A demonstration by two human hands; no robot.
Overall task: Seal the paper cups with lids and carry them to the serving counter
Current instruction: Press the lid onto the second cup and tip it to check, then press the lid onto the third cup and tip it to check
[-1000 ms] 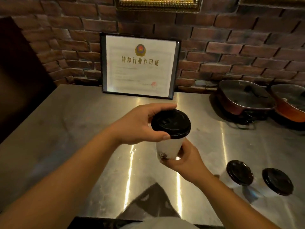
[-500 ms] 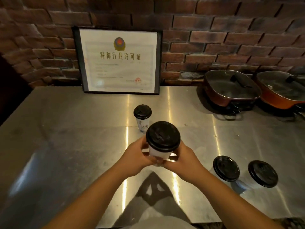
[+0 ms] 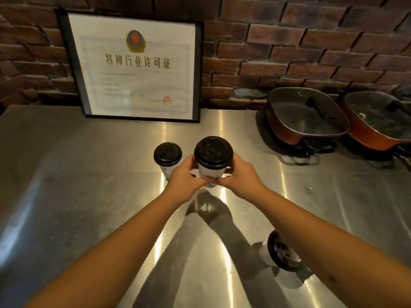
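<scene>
A white paper cup with a black lid (image 3: pixel 213 155) is held between both my hands over the steel counter (image 3: pixel 77 185). My left hand (image 3: pixel 184 181) wraps its left side and my right hand (image 3: pixel 242 176) its right side, fingertips meeting at the cup's base. Just left of it a second lidded cup (image 3: pixel 167 155) stands upright on the counter, close to my left hand. A third lidded cup (image 3: pixel 281 252) shows near the front right, partly hidden behind my right forearm.
A framed certificate (image 3: pixel 138 65) leans on the brick wall at the back. Two red lidded electric pans (image 3: pixel 304 116) (image 3: pixel 380 121) sit at the back right. Bare steel stretches to the left.
Both hands have carried the lidded cup forward, to beside the cup standing near the certificate. The left hand dropped from the lid to the cup's side. The front-right cups slid behind my arm.
</scene>
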